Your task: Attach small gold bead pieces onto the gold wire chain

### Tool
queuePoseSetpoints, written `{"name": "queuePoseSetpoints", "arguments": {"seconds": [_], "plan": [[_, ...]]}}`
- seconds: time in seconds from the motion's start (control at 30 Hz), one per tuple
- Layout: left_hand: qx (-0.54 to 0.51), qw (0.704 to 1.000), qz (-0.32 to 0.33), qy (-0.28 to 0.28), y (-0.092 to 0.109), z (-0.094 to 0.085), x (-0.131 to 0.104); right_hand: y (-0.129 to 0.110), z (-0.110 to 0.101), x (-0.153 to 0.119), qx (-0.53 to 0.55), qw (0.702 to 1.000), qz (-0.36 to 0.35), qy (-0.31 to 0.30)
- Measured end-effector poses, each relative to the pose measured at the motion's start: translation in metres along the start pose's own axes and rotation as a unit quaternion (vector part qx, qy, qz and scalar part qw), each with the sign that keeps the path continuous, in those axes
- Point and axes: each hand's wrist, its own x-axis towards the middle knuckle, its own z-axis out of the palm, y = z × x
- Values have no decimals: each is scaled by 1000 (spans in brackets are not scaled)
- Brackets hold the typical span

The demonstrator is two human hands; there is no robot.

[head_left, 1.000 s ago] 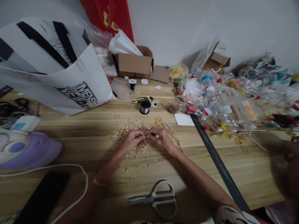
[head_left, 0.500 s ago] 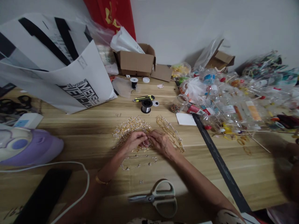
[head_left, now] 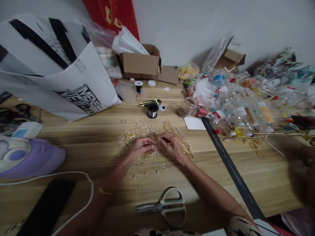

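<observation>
My left hand (head_left: 142,147) is over the near edge of a pile of gold and silver jewellery pieces (head_left: 137,131), its fingers bent together around something small and shiny that I cannot make out. Just to its right, my right hand (head_left: 171,145) has thumb and index finger pinched; what they hold is too small to name. Beyond my right hand lie gold and silver chains (head_left: 180,139). Nearer to me a silver chain (head_left: 145,173) is laid in a loop. Large scissors (head_left: 163,207) with pale handles lie closest, blades pointing left.
A wire spool (head_left: 152,112), a yellow-black cutter (head_left: 149,103) and a dark-thread spool (head_left: 138,87) stand behind the pile. Plastic bottles (head_left: 242,113) crowd the right, beside a long black strip (head_left: 228,165). A white bag (head_left: 81,82) and a purple appliance (head_left: 46,157) are left.
My fingertips, which were together, are now slightly apart, with my right hand drawn a little away from the left. The view has shifted slightly.
</observation>
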Motion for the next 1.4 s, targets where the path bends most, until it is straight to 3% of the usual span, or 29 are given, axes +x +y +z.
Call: {"name": "queuePoseSetpoints", "arguments": {"seconds": [0.13, 0.27, 0.43, 0.6, 0.87, 1.03, 1.4], "plan": [[7, 1000, -12, 4, -2, 2, 0, 3, 2, 2, 145, 986, 81, 31], [15, 1000, -6, 8, 0, 4, 0, 4, 3, 2, 211, 971, 105, 45], [-1, 1000, 0, -18, 1, 6, -1, 3, 3, 3, 231, 965, 117, 41], [-127, 991, -3, -46, -8, 4, 1, 4, 3, 4, 261, 956, 122, 47], [-211, 976, -32, -44, -7, 7, 1, 7, 3, 4, 286, 947, 140, 43], [-231, 972, -41, -32, -3, 10, 0, 6, 4, 4, 288, 946, 142, 39], [-237, 971, -26, -38, -17, 9, 2, 8, 9, 2, 234, 965, 117, 29]]}}
